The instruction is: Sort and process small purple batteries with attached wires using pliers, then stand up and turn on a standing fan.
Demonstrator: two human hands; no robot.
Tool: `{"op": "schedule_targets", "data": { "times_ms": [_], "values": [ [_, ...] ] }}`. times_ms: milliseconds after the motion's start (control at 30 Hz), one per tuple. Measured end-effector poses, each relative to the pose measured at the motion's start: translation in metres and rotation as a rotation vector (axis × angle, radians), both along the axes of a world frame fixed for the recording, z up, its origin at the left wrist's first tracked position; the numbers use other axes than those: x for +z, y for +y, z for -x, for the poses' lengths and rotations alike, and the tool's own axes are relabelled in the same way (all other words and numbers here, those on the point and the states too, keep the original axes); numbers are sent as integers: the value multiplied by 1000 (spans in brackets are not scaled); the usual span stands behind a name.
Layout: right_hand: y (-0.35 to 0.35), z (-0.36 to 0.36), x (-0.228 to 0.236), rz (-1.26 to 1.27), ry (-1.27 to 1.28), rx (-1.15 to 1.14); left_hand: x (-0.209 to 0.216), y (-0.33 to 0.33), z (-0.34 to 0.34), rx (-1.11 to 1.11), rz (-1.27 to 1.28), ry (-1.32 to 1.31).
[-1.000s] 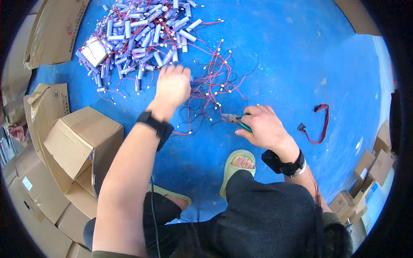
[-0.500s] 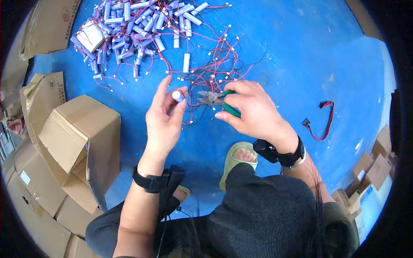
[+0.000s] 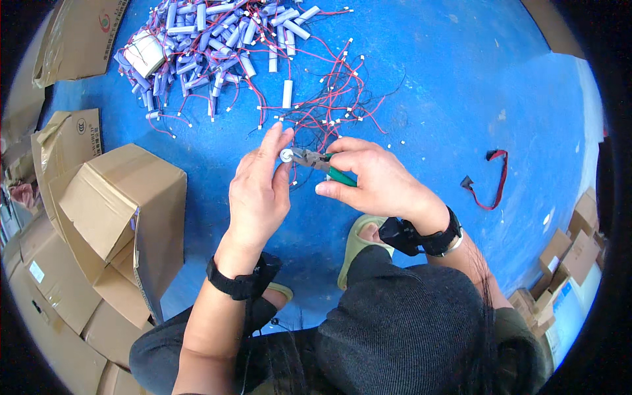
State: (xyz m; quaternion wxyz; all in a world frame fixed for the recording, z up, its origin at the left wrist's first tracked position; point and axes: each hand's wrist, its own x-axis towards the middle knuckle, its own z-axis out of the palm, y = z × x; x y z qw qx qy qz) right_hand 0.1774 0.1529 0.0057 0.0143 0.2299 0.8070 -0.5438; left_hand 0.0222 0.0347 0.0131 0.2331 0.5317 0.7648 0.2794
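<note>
Between the thumb and fingers of my left hand [image 3: 258, 187] is a cylindrical battery cell [image 3: 286, 155], its round white end turned up. My right hand [image 3: 378, 179] grips green-handled pliers [image 3: 341, 176]. The metal jaws of the pliers reach the end of the cell; whether they bite on a tab or wire there is too small to tell. Just beyond my hands lies a tangle of red and black wires [image 3: 342, 99] with small white connectors. A lone cell [image 3: 288, 94] rests on the floor beside it.
A heap of purple cells [image 3: 227, 39] with wires lies at the far left, a white block [image 3: 145, 54] on it. An open cardboard box [image 3: 155, 217] stands to my left. A red-black cable [image 3: 505, 181] lies on the blue floor [image 3: 454, 118] at right. Stacked boxes [image 3: 579, 257] line the right edge.
The plier jaws have closed in from beside the cell onto its end. My left hand has shifted slightly right, and the cell's end now faces up.
</note>
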Motion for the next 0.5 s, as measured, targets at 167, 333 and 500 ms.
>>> {"op": "schedule_targets", "data": {
  "times_ms": [167,333,500],
  "values": [
    [-13,1,-1,-223,58,-57,3,-2,6,-128,-48,218],
    [-24,6,3,-460,26,-88,7,-5,9,-155,-48,285],
    [-26,12,1,-691,-27,-79,9,-4,-1,-10,301,384]
  ]
}}
